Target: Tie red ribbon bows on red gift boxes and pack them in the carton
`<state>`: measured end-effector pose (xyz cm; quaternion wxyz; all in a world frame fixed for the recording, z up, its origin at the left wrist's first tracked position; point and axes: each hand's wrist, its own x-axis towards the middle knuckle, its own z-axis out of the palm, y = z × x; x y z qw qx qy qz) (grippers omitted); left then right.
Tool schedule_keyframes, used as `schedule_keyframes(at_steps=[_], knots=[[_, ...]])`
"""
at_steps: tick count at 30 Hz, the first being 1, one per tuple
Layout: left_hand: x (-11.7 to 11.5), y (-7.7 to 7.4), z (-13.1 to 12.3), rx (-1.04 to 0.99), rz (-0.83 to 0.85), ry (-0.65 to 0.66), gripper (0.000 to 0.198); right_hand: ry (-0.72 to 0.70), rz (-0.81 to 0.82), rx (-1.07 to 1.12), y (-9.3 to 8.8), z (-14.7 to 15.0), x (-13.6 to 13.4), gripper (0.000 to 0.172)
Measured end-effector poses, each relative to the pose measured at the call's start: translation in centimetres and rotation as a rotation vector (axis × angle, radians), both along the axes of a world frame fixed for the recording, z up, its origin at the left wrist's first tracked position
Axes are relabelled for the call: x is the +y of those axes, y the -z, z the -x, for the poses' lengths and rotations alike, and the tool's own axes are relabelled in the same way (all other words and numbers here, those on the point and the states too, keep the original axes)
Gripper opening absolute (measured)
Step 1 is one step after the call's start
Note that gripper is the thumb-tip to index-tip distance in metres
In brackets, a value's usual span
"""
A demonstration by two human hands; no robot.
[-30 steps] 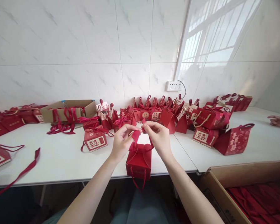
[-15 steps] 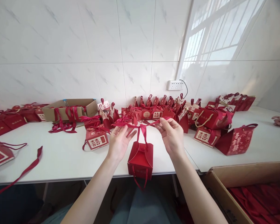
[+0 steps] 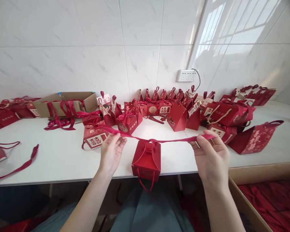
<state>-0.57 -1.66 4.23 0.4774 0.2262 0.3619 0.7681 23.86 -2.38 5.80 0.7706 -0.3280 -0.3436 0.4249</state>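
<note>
One ribbon (image 3: 176,140) stretched across one box (image 3: 147,162)

The box sits at the worktop's (image 3: 181,154) front edge, the ribbon knotted at its top. Left of the box, the left hand (image 3: 111,153) has its grip pinched on one ribbon end; right of it, the right hand (image 3: 212,158) pinches the other. Two cartons: one carton (image 3: 42,109) behind-left of the box, another (image 3: 265,170) to its right.

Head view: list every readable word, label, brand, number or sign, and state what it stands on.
"囍": white label on the red cardboard box beside the left hand.
"囍": white label on the small red back-row box, right of the round gold emblem.
Too small or blurred to read: pale characters on the red wedge-shaped carton at right; other print.
The red cube-shaped box with cord handles shows nothing readable.
</note>
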Motion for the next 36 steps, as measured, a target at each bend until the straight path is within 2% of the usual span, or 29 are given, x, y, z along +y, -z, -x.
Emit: schedule_keyframes(at_steps=[10,18,22,25,28,29,30,32,34,36], knots=[[-0.8,2.2,2.1,0.054,0.08,-0.132,0.023,0.191,0.09,-0.08,1.9,-2.6,-2.7,0.032],[-0.6,3.2,3.5,0.125,0.075,-0.145,0.023,0.284,0.159,-0.11,3.1,-3.4,-2.9,0.037],[-0.6,4.2,4.8,0.214,0.095,-0.194,0.026,0.306,0.208,-0.18,3.7,-3.8,-3.2,0.037],[-0.9,4.8,6.0,0.423,0.125,-0.258,0.033,0.257,0.206,-0.276,4.0,-4.6,-3.5,0.033],[-1.2,4.4,6.2,0.849,0.058,-0.449,0.049,0.247,0.089,-0.367,4.1,-5.1,-3.5,0.023],[-1.3,4.0,5.9,0.98,0.0,-0.465,0.05,0.266,0.028,-0.417,4.0,-5.0,-3.4,0.019],[-1.2,3.5,5.4,1.082,-0.058,-0.413,0.046,0.268,-0.022,-0.491,3.8,-4.7,-3.2,0.015],[-1.0,2.5,4.2,1.186,-0.105,-0.106,0.027,0.154,-0.03,-0.723,3.5,-3.5,-2.5,0.015],[-0.5,1.8,2.9,1.2,-0.051,0.266,0.015,-0.095,0.064,-0.969,3.2,-1.9,-1.7,0.022],[-0.2,1.6,2.0,1.164,0.026,0.506,0.02,-0.337,0.158,-1.112,3.1,-0.3,-0.9,0.023]])
